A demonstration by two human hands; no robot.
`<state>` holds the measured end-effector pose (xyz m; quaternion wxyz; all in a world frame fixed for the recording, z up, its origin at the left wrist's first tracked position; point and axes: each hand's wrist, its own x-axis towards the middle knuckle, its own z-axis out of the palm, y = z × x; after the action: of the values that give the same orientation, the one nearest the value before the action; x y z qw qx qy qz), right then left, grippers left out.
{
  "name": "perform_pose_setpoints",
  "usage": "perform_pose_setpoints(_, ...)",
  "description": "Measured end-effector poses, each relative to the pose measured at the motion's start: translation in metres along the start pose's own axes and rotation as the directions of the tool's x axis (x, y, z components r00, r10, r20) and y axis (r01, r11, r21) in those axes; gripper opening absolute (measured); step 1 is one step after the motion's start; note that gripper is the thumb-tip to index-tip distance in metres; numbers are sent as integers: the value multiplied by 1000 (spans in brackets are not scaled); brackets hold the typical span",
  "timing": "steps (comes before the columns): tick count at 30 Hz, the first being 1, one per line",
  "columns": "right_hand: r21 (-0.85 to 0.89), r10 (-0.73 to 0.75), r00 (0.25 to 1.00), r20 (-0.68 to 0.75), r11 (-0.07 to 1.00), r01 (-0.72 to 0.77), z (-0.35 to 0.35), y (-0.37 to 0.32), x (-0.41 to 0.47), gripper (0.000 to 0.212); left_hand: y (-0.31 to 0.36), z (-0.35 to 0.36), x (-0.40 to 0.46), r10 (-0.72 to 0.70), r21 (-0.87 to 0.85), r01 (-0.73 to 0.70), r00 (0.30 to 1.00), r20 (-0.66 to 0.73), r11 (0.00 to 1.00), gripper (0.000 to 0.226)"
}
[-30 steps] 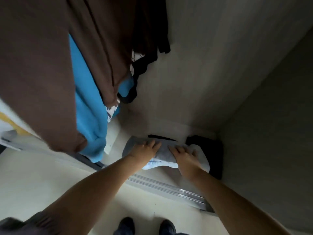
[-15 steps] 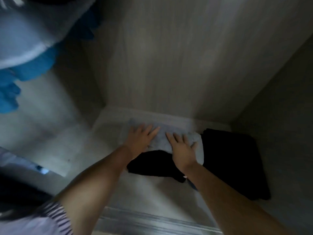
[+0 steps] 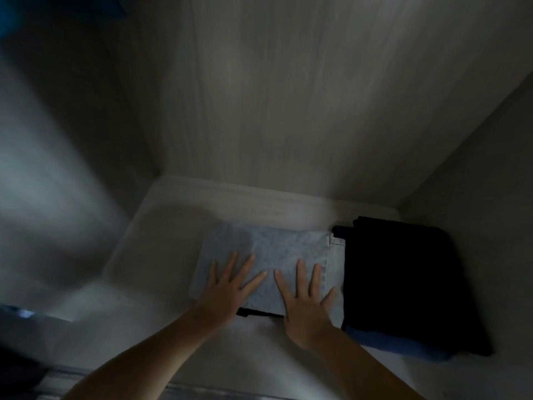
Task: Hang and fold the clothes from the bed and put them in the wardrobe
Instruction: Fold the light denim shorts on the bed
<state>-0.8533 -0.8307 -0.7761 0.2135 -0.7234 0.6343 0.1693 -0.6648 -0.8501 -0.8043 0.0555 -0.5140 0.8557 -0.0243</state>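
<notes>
A folded light-blue denim garment lies flat on the wardrobe floor. It rests on a folded black garment, of which only a thin front edge shows. My left hand presses on the denim's near left part with straight, spread fingers. My right hand lies flat on its near right part, fingers spread too. Both forearms reach in from the bottom of the view.
A stack of dark folded clothes with a blue piece underneath sits against the right wall, touching the denim. The wardrobe's back wall and side walls enclose the space. The door track runs along the bottom.
The view has gone deeper into the wardrobe, and the hanging clothes have left the frame. The denim has slid back over the black garment, and both hands now lie flat with spread fingers.
</notes>
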Motion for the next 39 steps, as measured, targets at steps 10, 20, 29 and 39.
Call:
perform_pose_setpoints(10,-136,46,970,239,991,-14,-27,-6,1,95,-5,-21,10,-11,-57,35,927,375,998,104)
perform_pose_setpoints(20,-89,62,998,-8,994,-63,-198,-6,-103,51,16,-242,3,-76,-122,114,957,281,986,54)
perform_pose_setpoints(29,42,86,984,-155,996,-80,-384,-20,-253,55,-1,-482,-25,-147,-266,157,988,57,951,37)
perform_pose_setpoints(39,185,223,930,-294,967,-173,-504,-10,-383,62,7,-650,-49,-47,-344,11,994,-97,939,36)
